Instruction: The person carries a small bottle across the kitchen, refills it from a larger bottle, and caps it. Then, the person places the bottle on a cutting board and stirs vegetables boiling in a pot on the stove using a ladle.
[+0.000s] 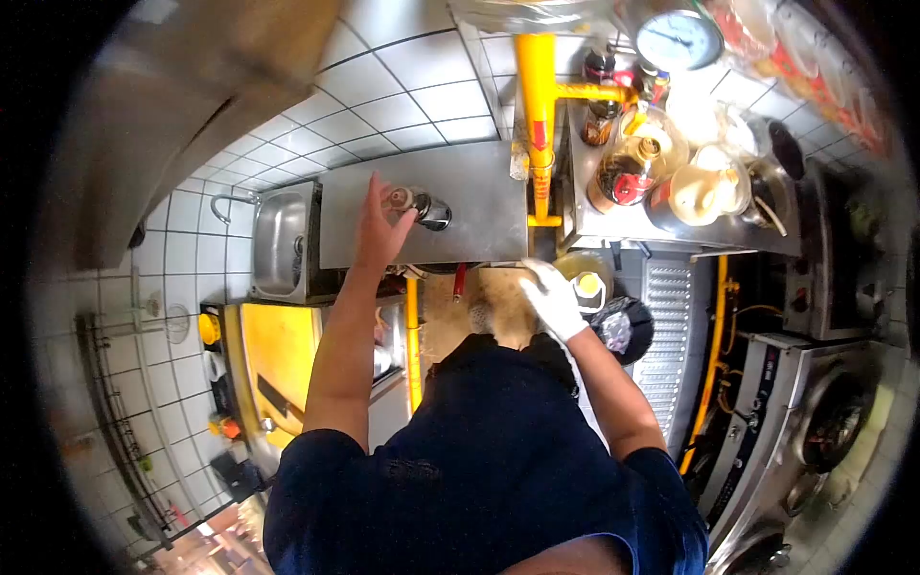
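Observation:
My bare left hand (380, 228) is over the steel counter (479, 192), fingers stretched out and thumb apart. Between its thumb and fingers shows a small clear container (397, 198) with a pinkish top; whether the fingers touch it I cannot tell. Close beside stands a dark, glossy container (434, 214). My right hand (554, 295), in a white glove, is lower down at the counter's front edge. Its fingers are extended, and nothing shows in them. Near that hand is a container with a yellow cap (588, 284).
A sink (280, 244) adjoins the counter at left, above a yellow board (278, 350) with a knife (280, 398). Yellow pipes (539, 115) rise by a side table holding bottles (623, 182) and jugs (698, 195). A black-lined bin (623, 331) and stove (829, 422) are right.

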A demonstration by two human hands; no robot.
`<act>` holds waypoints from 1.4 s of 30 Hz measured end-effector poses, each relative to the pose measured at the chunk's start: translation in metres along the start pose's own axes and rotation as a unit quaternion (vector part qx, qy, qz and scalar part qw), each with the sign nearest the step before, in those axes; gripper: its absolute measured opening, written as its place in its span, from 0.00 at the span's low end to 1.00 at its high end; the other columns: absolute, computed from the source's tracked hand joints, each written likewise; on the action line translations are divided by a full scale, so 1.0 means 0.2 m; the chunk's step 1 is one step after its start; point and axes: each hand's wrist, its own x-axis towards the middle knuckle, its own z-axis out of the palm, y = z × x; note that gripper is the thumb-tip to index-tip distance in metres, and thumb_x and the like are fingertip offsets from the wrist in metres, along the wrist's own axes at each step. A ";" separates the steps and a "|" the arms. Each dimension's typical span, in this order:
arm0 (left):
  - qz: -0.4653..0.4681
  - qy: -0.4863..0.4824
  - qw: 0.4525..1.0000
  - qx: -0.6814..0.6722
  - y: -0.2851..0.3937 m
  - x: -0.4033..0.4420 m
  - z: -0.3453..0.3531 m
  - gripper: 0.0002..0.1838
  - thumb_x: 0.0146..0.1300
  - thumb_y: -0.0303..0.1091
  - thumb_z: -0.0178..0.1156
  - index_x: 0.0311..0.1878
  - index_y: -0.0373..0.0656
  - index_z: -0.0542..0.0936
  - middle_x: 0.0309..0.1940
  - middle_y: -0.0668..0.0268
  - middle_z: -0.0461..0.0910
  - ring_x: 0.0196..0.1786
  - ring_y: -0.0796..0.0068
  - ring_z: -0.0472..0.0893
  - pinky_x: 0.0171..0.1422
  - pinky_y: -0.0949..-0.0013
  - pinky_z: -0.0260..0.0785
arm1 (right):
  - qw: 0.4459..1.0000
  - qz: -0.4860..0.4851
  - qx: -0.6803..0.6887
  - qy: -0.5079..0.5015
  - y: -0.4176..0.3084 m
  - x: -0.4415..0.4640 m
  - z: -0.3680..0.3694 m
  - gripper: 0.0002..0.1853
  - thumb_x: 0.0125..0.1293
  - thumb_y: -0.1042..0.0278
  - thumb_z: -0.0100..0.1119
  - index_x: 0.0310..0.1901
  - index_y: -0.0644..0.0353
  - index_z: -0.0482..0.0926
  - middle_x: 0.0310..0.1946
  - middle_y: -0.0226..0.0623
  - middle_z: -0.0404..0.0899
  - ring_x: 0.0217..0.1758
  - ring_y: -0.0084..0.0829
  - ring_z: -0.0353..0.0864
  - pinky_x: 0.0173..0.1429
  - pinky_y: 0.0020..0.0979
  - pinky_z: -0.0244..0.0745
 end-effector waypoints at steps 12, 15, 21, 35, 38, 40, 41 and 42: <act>-0.076 0.109 0.949 -0.286 -0.60 0.04 0.65 0.45 0.58 0.35 0.78 0.73 0.35 0.63 0.60 0.50 0.81 0.65 0.55 0.81 0.71 0.55 0.74 | 0.963 -0.184 -0.195 -0.018 -0.95 0.84 0.63 0.28 0.62 0.57 0.77 0.62 0.59 0.82 0.54 0.50 0.84 0.60 0.50 0.82 0.65 0.43 0.78; -0.017 0.127 0.938 -0.323 -0.59 0.08 0.69 0.37 0.58 0.32 0.77 0.67 0.38 0.68 0.55 0.52 0.83 0.59 0.57 0.84 0.66 0.56 0.77 | 0.960 -0.184 -0.210 0.014 -0.92 0.90 0.73 0.17 0.60 0.57 0.76 0.48 0.55 0.88 0.43 0.45 0.89 0.51 0.49 0.84 0.59 0.44 0.78; -0.014 0.157 0.956 -0.248 -0.34 -0.12 0.30 0.34 0.53 0.40 0.79 0.59 0.38 0.74 0.50 0.46 0.83 0.53 0.43 0.85 0.59 0.50 0.79 | 0.960 -0.218 -0.154 -0.083 -0.96 0.85 0.64 0.23 0.59 0.61 0.79 0.56 0.55 0.87 0.43 0.41 0.87 0.44 0.42 0.85 0.53 0.37 0.82; -0.017 0.190 0.967 -0.168 0.53 -1.32 -0.73 0.39 0.47 0.41 0.83 0.61 0.40 0.76 0.46 0.55 0.85 0.49 0.57 0.87 0.55 0.58 0.79 | 0.686 -0.414 0.112 -0.588 -1.83 0.39 0.43 0.29 0.58 0.79 0.73 0.63 0.65 0.80 0.63 0.49 0.83 0.69 0.45 0.80 0.76 0.43 0.71; -0.002 0.226 0.960 -0.166 0.68 -1.62 -0.77 0.42 0.46 0.41 0.83 0.64 0.40 0.75 0.51 0.54 0.86 0.52 0.60 0.87 0.58 0.60 0.79 | 0.611 -0.381 0.192 -0.667 -1.93 0.15 0.50 0.28 0.58 0.74 0.74 0.62 0.65 0.81 0.61 0.50 0.84 0.69 0.48 0.79 0.77 0.46 0.69; 0.011 0.265 0.952 -0.153 0.78 -1.82 -0.81 0.41 0.46 0.39 0.83 0.64 0.40 0.75 0.51 0.55 0.86 0.52 0.61 0.87 0.58 0.61 0.79 | 0.540 -0.378 0.217 -0.721 -2.01 0.02 0.56 0.29 0.59 0.69 0.75 0.63 0.64 0.81 0.64 0.49 0.81 0.73 0.48 0.75 0.78 0.47 0.67; 0.020 0.280 0.948 -0.149 0.83 -1.90 -0.80 0.41 0.46 0.39 0.83 0.63 0.40 0.75 0.52 0.55 0.86 0.52 0.62 0.87 0.59 0.61 0.79 | 0.536 -0.393 0.228 -0.711 -2.05 -0.05 0.56 0.29 0.59 0.68 0.75 0.63 0.64 0.81 0.65 0.48 0.80 0.73 0.48 0.75 0.78 0.47 0.66; -0.003 0.308 0.938 -0.158 0.85 -1.98 -0.79 0.35 0.46 0.40 0.82 0.55 0.38 0.77 0.44 0.55 0.87 0.47 0.59 0.88 0.54 0.59 0.79 | 0.535 -0.408 0.238 -0.700 -2.10 -0.17 0.57 0.29 0.59 0.67 0.75 0.63 0.64 0.81 0.66 0.47 0.79 0.73 0.48 0.74 0.78 0.47 0.66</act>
